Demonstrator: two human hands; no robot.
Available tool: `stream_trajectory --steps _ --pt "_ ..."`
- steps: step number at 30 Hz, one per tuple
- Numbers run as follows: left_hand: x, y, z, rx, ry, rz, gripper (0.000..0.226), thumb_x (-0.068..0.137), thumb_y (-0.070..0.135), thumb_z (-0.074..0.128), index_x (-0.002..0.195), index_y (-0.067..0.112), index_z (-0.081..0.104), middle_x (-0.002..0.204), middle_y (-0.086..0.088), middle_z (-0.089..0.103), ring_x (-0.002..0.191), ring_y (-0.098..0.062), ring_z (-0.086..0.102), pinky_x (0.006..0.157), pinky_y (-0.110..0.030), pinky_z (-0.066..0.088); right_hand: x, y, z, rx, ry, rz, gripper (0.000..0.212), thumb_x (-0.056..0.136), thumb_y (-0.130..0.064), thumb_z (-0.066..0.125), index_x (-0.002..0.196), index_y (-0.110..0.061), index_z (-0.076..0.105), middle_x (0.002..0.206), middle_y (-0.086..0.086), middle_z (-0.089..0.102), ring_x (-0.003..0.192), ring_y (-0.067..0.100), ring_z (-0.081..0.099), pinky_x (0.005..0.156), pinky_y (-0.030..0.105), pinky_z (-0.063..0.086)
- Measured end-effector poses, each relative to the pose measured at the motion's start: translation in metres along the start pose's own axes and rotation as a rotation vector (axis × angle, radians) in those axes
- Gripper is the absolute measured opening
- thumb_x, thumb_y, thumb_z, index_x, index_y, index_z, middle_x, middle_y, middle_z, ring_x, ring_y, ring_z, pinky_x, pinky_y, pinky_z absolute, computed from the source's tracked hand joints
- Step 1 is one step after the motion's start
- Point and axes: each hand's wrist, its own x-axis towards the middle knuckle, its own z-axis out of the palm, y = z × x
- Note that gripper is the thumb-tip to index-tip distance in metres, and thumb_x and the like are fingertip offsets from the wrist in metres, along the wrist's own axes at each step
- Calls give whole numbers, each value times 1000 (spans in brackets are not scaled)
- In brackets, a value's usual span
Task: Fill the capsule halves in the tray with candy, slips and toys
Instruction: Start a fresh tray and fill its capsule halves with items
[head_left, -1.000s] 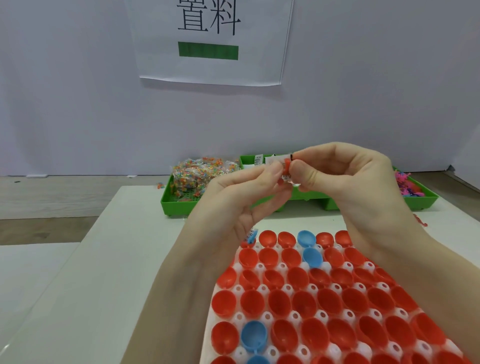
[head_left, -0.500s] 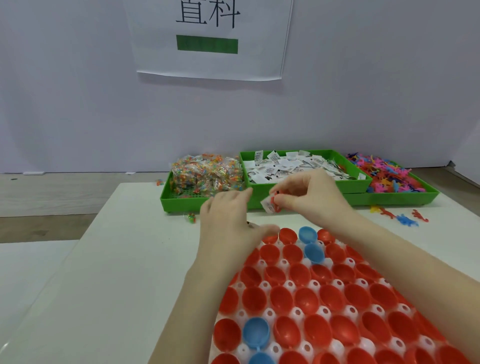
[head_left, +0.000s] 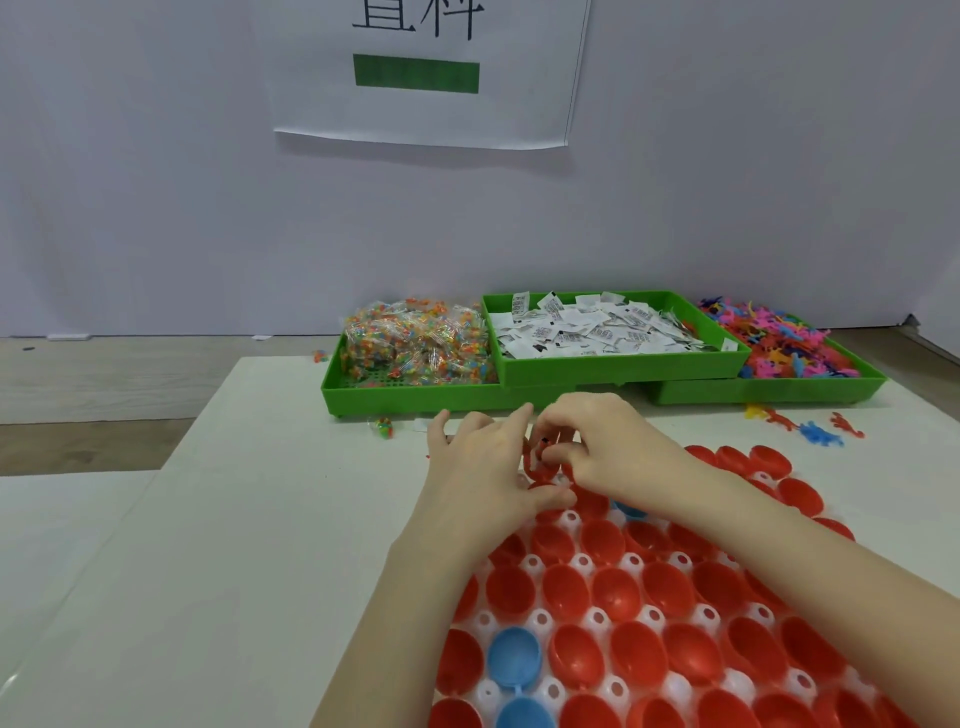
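A white tray (head_left: 540, 621) holds rows of red capsule halves (head_left: 566, 590) and a few blue capsule halves (head_left: 514, 660). Both hands meet over the tray's far left corner. My right hand (head_left: 608, 447) has its fingers curled down and pinches a small red item (head_left: 537, 460) above a corner capsule half. My left hand (head_left: 483, 467) lies beside it with fingers stretched forward and its thumb against the rim of that capsule half. The hands hide what lies inside the corner halves.
Three green bins stand at the table's back: bagged candy (head_left: 415, 343), paper slips (head_left: 587, 330) and colourful plastic toys (head_left: 779, 348). Loose toys (head_left: 821, 434) lie at the right, a stray candy (head_left: 384, 427) at the left. A paper sign (head_left: 426, 73) hangs on the wall.
Both hands came down from chest height to the tray's far corner. The right hand carried the small item down with it, and the left hand settled onto the corner capsule half.
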Motion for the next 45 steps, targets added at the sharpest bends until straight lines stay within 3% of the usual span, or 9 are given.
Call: stream_trajectory --steps 4,8,17,20,31,37,40,42,45 --pt "0 -1 1 -7 32 16 74 73 57 62 134 23 36 101 12 56 117 -12 38 104 -33 3 0 -8 0 -237 -37 -134 15 75 -8 60 90 -9 64 91 1 51 86 22 52 71 34 44" --pt "0 -1 2 -2 40 16 87 73 55 63 143 19 28 108 9 59 118 -11 36 102 -30 4 3 -11 -2 -275 -102 -193 18 71 -6 60 87 -10 68 92 2 63 87 23 57 74 34 47" --pt "2 -2 2 72 16 24 86 75 65 56 143 22 25 116 12 59 124 -10 33 101 -34 -1 6 2 -9 271 -40 83 35 63 -7 80 82 -26 58 73 -6 68 66 3 63 68 26 55" --pt "1 -2 2 99 24 34 82 76 65 54 141 21 28 120 11 57 126 -11 32 101 -36 -4 8 3 -10 247 -93 78 31 60 -14 83 85 -21 66 79 -15 64 70 0 62 57 9 45" --pt "1 -2 1 132 40 50 78 75 68 52 137 23 37 123 11 57 131 -11 30 98 -39 -8 0 8 -12 114 -72 83 45 61 -28 80 103 -27 66 88 -23 56 81 -3 52 66 17 42" --pt "-3 2 -9 127 57 67 104 60 86 40 144 25 30 144 13 38 138 -5 19 105 -36 -16 -9 19 -41 342 10 83 23 64 -34 81 82 -33 67 78 -19 68 74 -8 60 62 2 41" --pt "-4 -8 -23 -142 364 -3 83 68 81 44 126 23 57 129 11 54 125 -7 42 112 -37 10 -13 65 -56 433 547 223 9 78 -24 72 82 -16 72 74 -6 70 66 -2 60 61 6 42" --pt "2 -27 -32 -332 578 -131 49 83 58 52 104 17 70 105 5 66 107 -16 57 97 -37 38 -17 106 -65 285 820 498 17 87 -20 62 93 -6 69 91 11 70 80 15 61 71 21 42" --pt "20 -66 -41 -281 510 -408 37 92 39 49 99 9 70 101 -8 68 100 -28 58 82 -35 41 -22 164 -74 41 556 755 31 94 -21 50 114 -1 62 118 18 62 108 31 55 85 33 40"
